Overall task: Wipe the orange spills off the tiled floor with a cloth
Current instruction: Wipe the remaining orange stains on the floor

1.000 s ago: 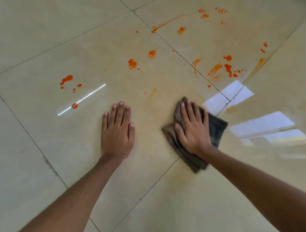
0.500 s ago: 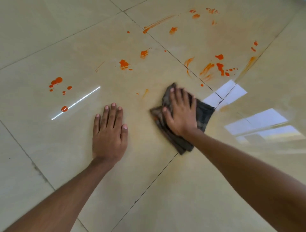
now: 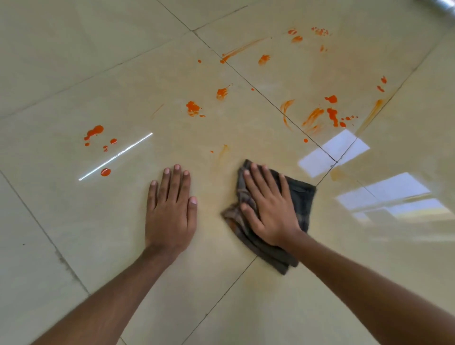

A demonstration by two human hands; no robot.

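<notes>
My right hand [image 3: 269,209] presses flat on a dark grey cloth [image 3: 301,197] on the glossy beige tiled floor [image 3: 73,73], fingers spread over it. My left hand [image 3: 171,209] lies flat on the bare tile to the left of the cloth, holding nothing. Orange spills dot the floor beyond both hands: blobs at the left [image 3: 94,131], a splat in the middle [image 3: 193,108], smears and drops at the right [image 3: 332,114], and more at the far top [image 3: 296,38]. A faint orange streak [image 3: 222,151] lies just ahead of the cloth.
Dark grout lines [image 3: 270,103] cross the tiles diagonally. Bright window reflections [image 3: 332,152] glare on the floor at the right. A thin light streak [image 3: 115,156] reflects at the left. Something metallic [image 3: 440,2] shows at the top right corner.
My right hand has slid the cloth forward and then back toward me across the tile. My left hand has stayed planted flat.
</notes>
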